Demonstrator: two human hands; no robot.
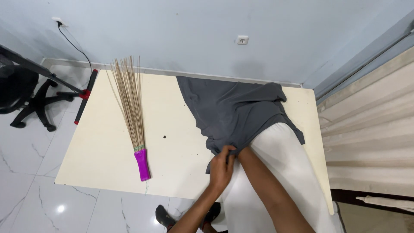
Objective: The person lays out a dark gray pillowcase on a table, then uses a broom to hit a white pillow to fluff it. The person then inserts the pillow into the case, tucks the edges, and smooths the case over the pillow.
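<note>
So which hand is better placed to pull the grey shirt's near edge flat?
Left, probably: the left hand shows fully, fingers pinching the grey shirt hem. The right hand is mostly tucked under the fabric.

Both forearms are bare, with no sleeve, watch or ring showing on the left hand (221,167); the right hand is hidden. Toward 6 o'clock, two feet in dark socks (164,217) with small red marks show on the floor.

Plain dark grey shirt (235,110) over white cloth (284,159) at the hands; cream table (103,142); left of them, tan-bristled broom (131,112) with purple handle.
</note>
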